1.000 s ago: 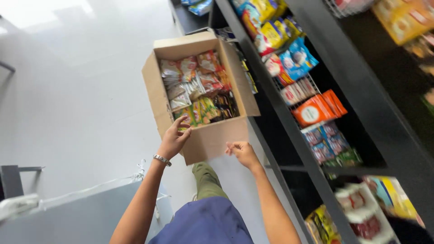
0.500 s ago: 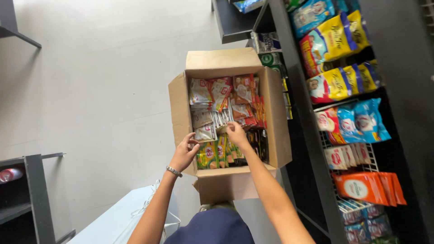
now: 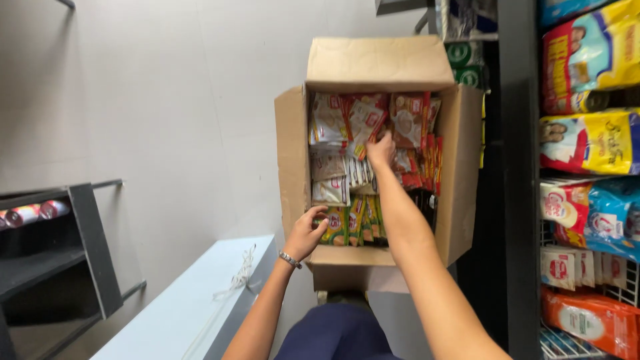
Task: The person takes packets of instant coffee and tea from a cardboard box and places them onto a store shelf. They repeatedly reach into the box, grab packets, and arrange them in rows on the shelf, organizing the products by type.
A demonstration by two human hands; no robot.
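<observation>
1. black shelf rack (image 3: 517,167) stands just right of the cardboard box (image 3: 293,160), touching or nearly touching its right flap; hard to tell which.
2. rack holds yellow and blue snack bags (image 3: 590,143) up top, white and blue bags mid, orange packs (image 3: 587,320) lower down.
3. pale blue bench (image 3: 180,313) sits lower left of the box, a white cord (image 3: 237,277) lying on it.
4. dark side shelf (image 3: 87,247) at far left edge with red and white cans (image 3: 30,213) on it, well apart from the box.
5. grey floor (image 3: 133,100) fills the left and top.
6. box is open, all four flaps spread out, packed full with sachets standing on edge.
7. contents: red and white sachets (image 3: 407,120) in the far rows, silver-white sachets (image 3: 330,177) in the middle left, green and yellow sachets (image 3: 357,220) in the near row.
8. left hand (image 3: 307,232) is at the near left corner of the box, fingers curled on the box edge beside the green and yellow sachets, bracelet on the wrist.
9. right hand (image 3: 381,150) reaches deep into the box over the middle rows, fingers pressed down among the red and white sachets; cannot tell if it grips one.
10. right forearm crosses over the near rows and hides part of them.
</observation>
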